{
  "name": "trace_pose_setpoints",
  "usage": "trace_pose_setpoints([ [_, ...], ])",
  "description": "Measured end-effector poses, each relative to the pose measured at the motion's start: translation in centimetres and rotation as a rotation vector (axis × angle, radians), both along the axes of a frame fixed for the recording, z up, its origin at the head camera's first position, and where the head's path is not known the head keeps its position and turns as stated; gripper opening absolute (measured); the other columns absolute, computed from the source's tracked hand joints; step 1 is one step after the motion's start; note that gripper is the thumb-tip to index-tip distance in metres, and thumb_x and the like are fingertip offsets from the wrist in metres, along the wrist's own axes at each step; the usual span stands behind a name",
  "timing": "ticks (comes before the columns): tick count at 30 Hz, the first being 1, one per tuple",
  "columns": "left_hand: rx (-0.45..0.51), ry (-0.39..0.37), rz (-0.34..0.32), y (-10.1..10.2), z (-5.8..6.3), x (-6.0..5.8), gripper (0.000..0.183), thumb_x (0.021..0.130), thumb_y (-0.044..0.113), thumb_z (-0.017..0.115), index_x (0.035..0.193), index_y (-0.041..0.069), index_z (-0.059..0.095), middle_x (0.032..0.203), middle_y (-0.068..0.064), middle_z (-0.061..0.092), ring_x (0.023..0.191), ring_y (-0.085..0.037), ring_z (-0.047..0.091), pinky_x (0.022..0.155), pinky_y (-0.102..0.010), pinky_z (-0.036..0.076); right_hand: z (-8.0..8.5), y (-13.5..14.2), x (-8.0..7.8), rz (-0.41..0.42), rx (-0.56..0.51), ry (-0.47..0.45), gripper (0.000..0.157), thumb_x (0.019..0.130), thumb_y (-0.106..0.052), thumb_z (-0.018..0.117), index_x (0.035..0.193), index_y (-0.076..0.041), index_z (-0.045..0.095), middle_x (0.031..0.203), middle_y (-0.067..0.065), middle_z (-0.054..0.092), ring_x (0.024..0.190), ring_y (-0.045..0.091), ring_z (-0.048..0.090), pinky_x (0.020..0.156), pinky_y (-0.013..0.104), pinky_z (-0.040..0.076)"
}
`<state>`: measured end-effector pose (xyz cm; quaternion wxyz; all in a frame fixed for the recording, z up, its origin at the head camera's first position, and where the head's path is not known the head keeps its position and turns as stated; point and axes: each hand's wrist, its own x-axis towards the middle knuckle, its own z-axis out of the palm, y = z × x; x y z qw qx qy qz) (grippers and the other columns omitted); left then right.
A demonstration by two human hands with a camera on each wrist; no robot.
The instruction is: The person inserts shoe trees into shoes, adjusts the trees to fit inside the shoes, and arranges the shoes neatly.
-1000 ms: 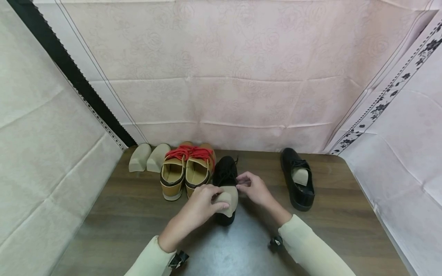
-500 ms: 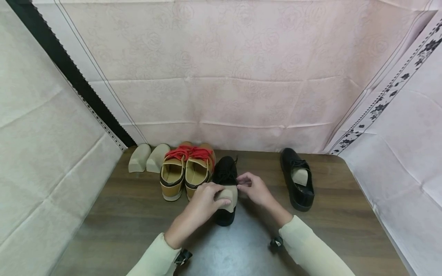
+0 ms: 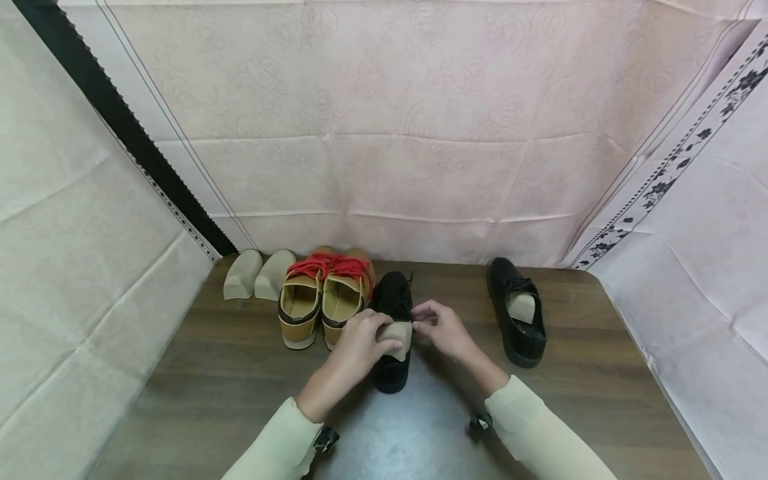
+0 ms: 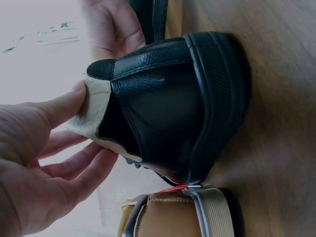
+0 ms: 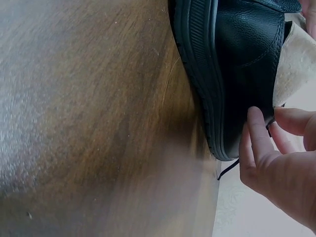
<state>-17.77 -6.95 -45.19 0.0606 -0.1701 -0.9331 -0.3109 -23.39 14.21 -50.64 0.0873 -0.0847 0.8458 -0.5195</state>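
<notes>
Insert (image 3: 399, 339) sits partway inside black shoe (image 4: 165, 106), pinched by left hand (image 3: 359, 337); right hand (image 3: 441, 327) pinches the shoe's side near the opening. Likely light, stiff, non-slip; best held by exposed rear end.

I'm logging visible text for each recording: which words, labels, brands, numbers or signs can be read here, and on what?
None can be read: no lettering shows on the black shoes, tan shoes or pale inserts. The flowered border on the cloth is pattern, not writing.
</notes>
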Motion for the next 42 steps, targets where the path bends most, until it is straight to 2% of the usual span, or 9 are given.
trace_pose_setpoints([
  [10,0.002,-0.018,0.017,-0.1,-0.3,-0.3,0.036,0.087,0.03,0.084,0.113,0.006,0.075,0.101,-0.008,0.069,0.082,-0.015,0.061,0.067,-0.028,0.054,0.2,0.0,0.1,0.0,0.001,-0.011,0.021,0.097,-0.011,0.071,0.118,-0.016,0.07,0.117,0.005,0.072,0.109,0.024,0.069,0.09,0.042,0.059],
  [18,-0.006,0.03,0.034,0.2,-1.3,-0.8,0.036,0.086,0.029,0.085,0.112,0.005,0.076,0.097,-0.007,0.067,0.077,-0.014,0.059,0.064,-0.025,0.05,0.2,0.1,0.1,0.001,0.004,-0.012,0.021,0.098,-0.01,0.07,0.118,-0.015,0.07,0.117,0.005,0.071,0.109,0.023,0.069,0.089,0.04,0.06],
  [24,0.008,0.032,0.034,0.2,-1.5,-0.8,0.039,0.087,0.031,0.084,0.115,0.005,0.076,0.098,-0.007,0.064,0.077,-0.013,0.058,0.063,-0.023,0.05,0.3,0.1,0.1,0.0,0.004,-0.01,0.021,0.098,-0.01,0.07,0.118,-0.014,0.069,0.117,0.005,0.071,0.109,0.023,0.069,0.089,0.041,0.059],
  [31,0.118,0.067,-0.019,-0.6,-1.7,-0.9,0.026,0.088,0.023,0.084,0.109,0.009,0.076,0.099,-0.004,0.066,0.082,-0.016,0.061,0.067,-0.023,0.051,0.3,0.0,0.0,-0.004,0.01,-0.015,0.02,0.097,-0.011,0.072,0.116,-0.016,0.07,0.115,0.004,0.072,0.109,0.023,0.069,0.09,0.042,0.059],
  [37,0.179,0.029,-0.049,-0.8,-1.5,-1.3,0.02,0.087,0.016,0.084,0.103,0.011,0.074,0.096,-0.003,0.065,0.084,-0.014,0.06,0.071,-0.022,0.053,0.0,0.0,-0.1,0.003,0.002,-0.018,0.02,0.097,-0.011,0.072,0.116,-0.016,0.07,0.115,0.004,0.072,0.109,0.023,0.069,0.09,0.042,0.059],
  [42,0.226,0.015,-0.046,-0.9,-1.8,-1.7,0.02,0.085,0.014,0.085,0.101,0.01,0.074,0.096,-0.005,0.066,0.085,-0.02,0.065,0.073,-0.025,0.056,0.0,0.0,-0.1,0.003,-0.005,-0.03,0.02,0.097,-0.011,0.071,0.117,-0.016,0.07,0.116,0.004,0.072,0.108,0.022,0.07,0.091,0.042,0.059],
])
